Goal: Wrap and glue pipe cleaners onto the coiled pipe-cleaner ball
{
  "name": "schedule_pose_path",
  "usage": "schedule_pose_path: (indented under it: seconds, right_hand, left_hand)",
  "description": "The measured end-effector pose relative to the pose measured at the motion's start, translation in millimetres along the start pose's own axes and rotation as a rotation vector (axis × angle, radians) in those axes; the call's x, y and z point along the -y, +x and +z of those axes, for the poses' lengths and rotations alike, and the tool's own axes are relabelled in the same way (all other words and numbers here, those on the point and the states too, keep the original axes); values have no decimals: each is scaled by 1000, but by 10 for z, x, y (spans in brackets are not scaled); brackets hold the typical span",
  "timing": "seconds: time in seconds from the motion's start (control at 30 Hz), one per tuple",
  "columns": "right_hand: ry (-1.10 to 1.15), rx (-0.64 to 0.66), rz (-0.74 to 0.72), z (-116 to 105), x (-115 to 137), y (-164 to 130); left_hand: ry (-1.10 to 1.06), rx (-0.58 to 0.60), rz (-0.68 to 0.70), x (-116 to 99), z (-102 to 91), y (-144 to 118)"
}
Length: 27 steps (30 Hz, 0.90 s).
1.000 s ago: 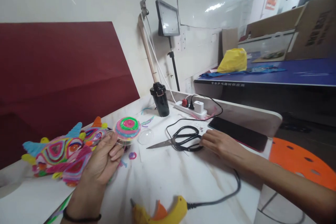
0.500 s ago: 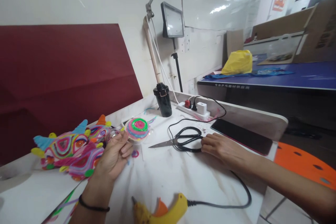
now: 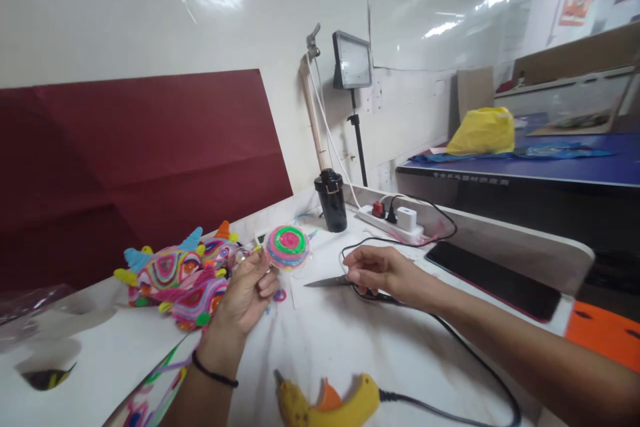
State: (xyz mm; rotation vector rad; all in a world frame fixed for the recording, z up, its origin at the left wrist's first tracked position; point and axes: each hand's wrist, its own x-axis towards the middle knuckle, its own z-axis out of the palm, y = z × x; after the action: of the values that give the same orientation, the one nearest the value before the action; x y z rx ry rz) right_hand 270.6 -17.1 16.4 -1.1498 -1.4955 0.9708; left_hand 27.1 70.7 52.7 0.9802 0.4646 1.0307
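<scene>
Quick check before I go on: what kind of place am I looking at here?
Probably a craft workspace in a shared room. On the white table lie a yellow glue gun, scissors and bright yarn-wound shapes; the left hand holds a yarn disc.

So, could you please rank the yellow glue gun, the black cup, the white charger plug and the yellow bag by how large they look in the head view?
1. Yellow glue gun, though closest to the camera.
2. Yellow bag, though far off.
3. Black cup.
4. White charger plug.
</scene>
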Motion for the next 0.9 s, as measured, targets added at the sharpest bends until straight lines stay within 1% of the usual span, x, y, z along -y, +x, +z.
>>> schedule_pose_path:
  seconds: [0.07, 0.13, 0.23, 0.3, 0.47, 0.57, 0.67, 0.73, 0.77, 0.83, 0.9]
  right_hand:
    - [274, 20, 94, 111, 44, 122]
    - [482, 64, 152, 210, 72, 207]
    - [756, 156, 137, 306, 79, 271]
    - [863, 180, 100, 332, 66, 288]
    - [928, 168, 67, 335, 42, 283]
    - [954, 173, 52, 333, 46, 264]
    - [973, 150, 49, 327, 28, 252]
    - [985, 120, 55, 318, -10, 257]
    - [991, 104, 60, 313, -35, 262]
    - [998, 74, 77, 306, -92, 275]
    - [999, 55, 100, 309, -144, 282]
  left_hand:
    - [6, 35, -22, 35, -5, -8]
    - [17, 49, -42, 82, -4, -15]
    - [29, 68, -69, 164, 10, -21]
    - [30, 81, -85, 216, 22, -20]
    - [25, 87, -116, 329, 21, 0]
    - [29, 61, -118, 380, -14, 29]
    - [55, 27, -102, 388, -47, 66]
    - [131, -17, -34, 362, -53, 84]
    - [194, -46, 26, 344, -50, 87]
    - [370, -95, 172, 310, -35, 83]
    - [582, -100, 283, 295, -18, 65]
